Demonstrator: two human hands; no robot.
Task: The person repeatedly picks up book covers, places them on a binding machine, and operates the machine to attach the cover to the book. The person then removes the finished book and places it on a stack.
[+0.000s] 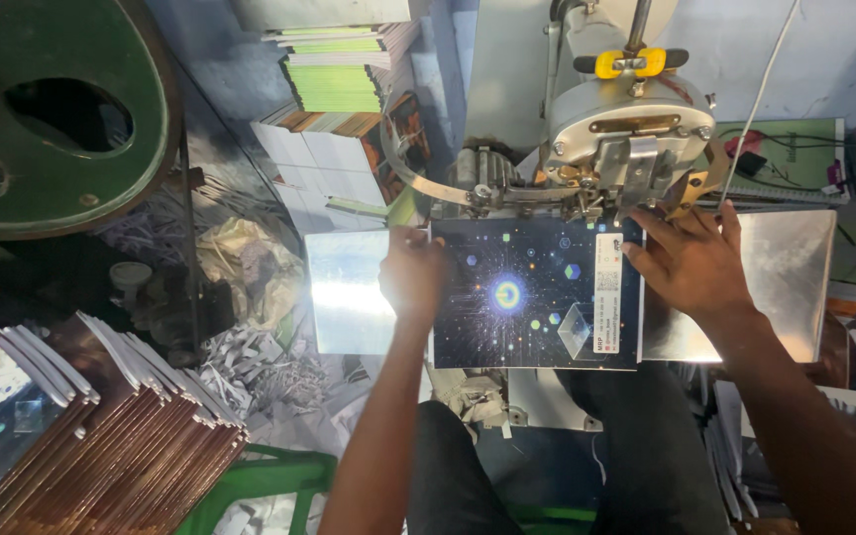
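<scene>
A dark booklet [532, 297] with a starry blue cover lies on the shiny metal table [349, 292] of a stitching machine [626, 129]. My left hand [413, 272] grips the booklet's left edge, fingers curled over it. Resting flat on the booklet's right edge, near a white label strip, is my right hand [691, 263]. The booklet's far edge sits just under the machine's head.
A stack of similar booklets with brown edges [91, 426] lies fanned at the lower left. Piles of green and white paper [334, 89] stand behind the table. A large green wheel [52, 109] fills the upper left. Paper trimmings [260, 362] litter the floor.
</scene>
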